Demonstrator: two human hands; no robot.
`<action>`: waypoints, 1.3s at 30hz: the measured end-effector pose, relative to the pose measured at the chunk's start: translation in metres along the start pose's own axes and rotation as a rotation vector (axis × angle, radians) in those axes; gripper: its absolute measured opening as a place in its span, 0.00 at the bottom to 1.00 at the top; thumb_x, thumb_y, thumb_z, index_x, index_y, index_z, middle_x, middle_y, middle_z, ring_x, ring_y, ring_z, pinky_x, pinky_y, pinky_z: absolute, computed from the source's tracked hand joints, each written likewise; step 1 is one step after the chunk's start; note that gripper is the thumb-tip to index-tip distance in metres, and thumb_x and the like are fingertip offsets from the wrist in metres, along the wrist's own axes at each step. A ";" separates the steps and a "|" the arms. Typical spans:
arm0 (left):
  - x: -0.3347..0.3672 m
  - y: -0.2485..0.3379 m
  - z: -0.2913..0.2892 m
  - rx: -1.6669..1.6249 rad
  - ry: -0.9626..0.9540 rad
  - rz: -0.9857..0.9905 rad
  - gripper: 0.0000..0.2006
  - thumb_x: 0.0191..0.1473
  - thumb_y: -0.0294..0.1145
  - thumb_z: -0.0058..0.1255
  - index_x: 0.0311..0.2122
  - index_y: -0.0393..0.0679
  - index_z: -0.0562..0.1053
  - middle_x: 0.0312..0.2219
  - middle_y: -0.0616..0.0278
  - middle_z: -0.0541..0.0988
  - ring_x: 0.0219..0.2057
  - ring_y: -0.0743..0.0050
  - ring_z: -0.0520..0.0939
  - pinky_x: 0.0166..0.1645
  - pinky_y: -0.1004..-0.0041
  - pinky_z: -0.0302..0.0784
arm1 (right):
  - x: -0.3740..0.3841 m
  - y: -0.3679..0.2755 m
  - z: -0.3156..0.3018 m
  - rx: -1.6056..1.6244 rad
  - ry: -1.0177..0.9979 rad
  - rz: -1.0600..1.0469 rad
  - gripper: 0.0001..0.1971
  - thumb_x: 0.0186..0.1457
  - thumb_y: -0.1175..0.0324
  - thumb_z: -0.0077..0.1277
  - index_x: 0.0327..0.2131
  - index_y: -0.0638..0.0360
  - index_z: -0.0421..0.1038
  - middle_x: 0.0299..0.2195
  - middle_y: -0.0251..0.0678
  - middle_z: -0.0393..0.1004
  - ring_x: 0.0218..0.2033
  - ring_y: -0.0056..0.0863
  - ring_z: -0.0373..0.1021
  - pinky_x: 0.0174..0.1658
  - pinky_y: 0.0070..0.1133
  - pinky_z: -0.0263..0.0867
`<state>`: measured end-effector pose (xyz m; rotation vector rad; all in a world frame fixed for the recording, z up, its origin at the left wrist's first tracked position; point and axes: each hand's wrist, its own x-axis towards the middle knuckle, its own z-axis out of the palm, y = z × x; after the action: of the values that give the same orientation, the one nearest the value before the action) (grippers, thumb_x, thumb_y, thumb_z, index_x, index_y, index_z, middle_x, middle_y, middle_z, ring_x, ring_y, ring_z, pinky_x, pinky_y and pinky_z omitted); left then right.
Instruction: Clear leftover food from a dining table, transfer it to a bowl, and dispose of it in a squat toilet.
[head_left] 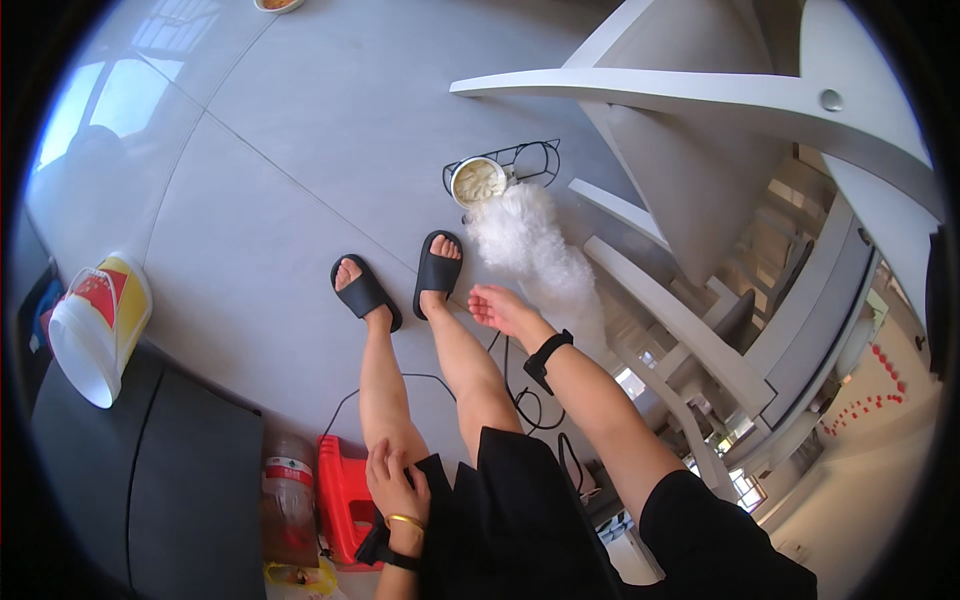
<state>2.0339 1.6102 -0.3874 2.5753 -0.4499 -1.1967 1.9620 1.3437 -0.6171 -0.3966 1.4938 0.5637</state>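
My left hand [398, 488] rests on my thigh at the hem of my black shorts, fingers spread and holding nothing. My right hand [500, 307] hangs in front of my right knee, its fingers loosely bent, with nothing visible in it. Just beyond it stands a fluffy white dog [535, 240], its head lowered at a bowl of pale food [478, 182]. That bowl sits in one ring of a black wire stand [515, 160]; the other ring holds no bowl. The dog's muzzle is hidden by its fur.
A white chair [680, 90] and table legs crowd the right side. At left, a white, red and yellow bucket [100, 325] lies tipped on a dark cabinet [195, 470]. Near my left leg are a large bottle [288, 490], a red plastic container [343, 495] and a black cable [535, 415].
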 end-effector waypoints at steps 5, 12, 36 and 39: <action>-0.008 -0.007 0.001 -0.052 0.001 0.007 0.16 0.37 0.23 0.47 0.38 0.40 0.65 0.45 0.49 0.64 0.45 0.47 0.65 0.49 0.61 0.62 | -0.039 0.008 -0.003 -0.142 0.009 -0.016 0.11 0.54 0.59 0.42 0.32 0.55 0.65 0.27 0.29 0.68 0.28 0.19 0.65 0.32 0.19 0.64; -0.010 -0.013 0.001 -0.052 -0.008 0.026 0.15 0.38 0.23 0.46 0.37 0.40 0.66 0.44 0.50 0.65 0.45 0.47 0.65 0.48 0.61 0.62 | -0.054 0.024 0.007 0.013 0.041 0.000 0.08 0.53 0.63 0.43 0.32 0.56 0.66 0.27 0.29 0.68 0.28 0.20 0.66 0.32 0.19 0.65; 0.017 -0.016 -0.008 0.078 -0.049 -0.028 0.15 0.33 0.22 0.45 0.33 0.42 0.66 0.43 0.50 0.66 0.44 0.45 0.67 0.46 0.56 0.63 | 0.187 -0.083 0.028 0.786 0.371 -0.284 0.07 0.53 0.70 0.43 0.33 0.63 0.61 0.25 0.35 0.67 0.25 0.23 0.67 0.29 0.18 0.68; 0.015 -0.017 -0.009 0.062 -0.054 -0.008 0.15 0.34 0.23 0.45 0.33 0.42 0.66 0.43 0.50 0.66 0.43 0.44 0.67 0.46 0.56 0.63 | 0.186 -0.087 0.032 0.773 0.420 -0.290 0.06 0.53 0.71 0.43 0.33 0.63 0.62 0.26 0.35 0.67 0.25 0.23 0.66 0.29 0.18 0.68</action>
<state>2.0525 1.6207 -0.3981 2.6043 -0.4963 -1.2765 2.0359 1.3112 -0.8090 -0.1125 1.8787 -0.3615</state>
